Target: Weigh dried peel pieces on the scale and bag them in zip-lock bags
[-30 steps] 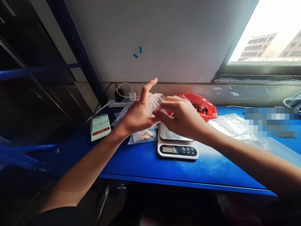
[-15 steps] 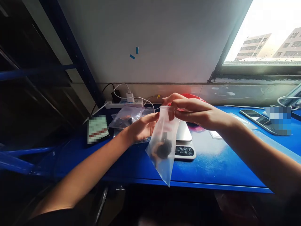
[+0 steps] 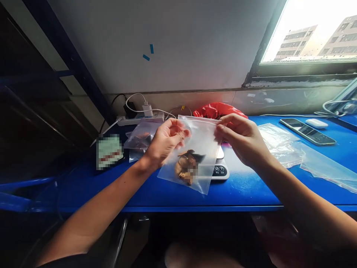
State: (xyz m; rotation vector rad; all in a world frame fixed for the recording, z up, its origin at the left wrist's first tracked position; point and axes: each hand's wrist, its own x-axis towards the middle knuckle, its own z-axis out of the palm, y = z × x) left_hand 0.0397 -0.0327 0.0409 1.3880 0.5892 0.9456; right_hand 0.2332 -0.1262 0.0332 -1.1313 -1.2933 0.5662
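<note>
A clear zip bag [image 3: 195, 156] with brown and dark pieces at its bottom hangs in front of me above the blue table [image 3: 251, 186]. My left hand [image 3: 164, 141] pinches the bag's top left corner. My right hand [image 3: 242, 143] pinches the top right corner. Both hands hold the top edge stretched flat between them. Behind the bag, partly hidden, stands a white kitchen scale [image 3: 220, 167].
A red plastic bag [image 3: 217, 110] lies behind the scale. Filled clear bags [image 3: 142, 137] and a phone with a blurred screen [image 3: 109, 150] lie at left, near a power strip [image 3: 139, 118]. Empty clear bags [image 3: 281, 143], a dark phone [image 3: 306, 131] and a white earbud case [image 3: 316, 123] lie at right.
The bag was hanging from my right hand alone half a second ago. Now my left hand has taken the other top corner and the bag is spread flat between both hands.
</note>
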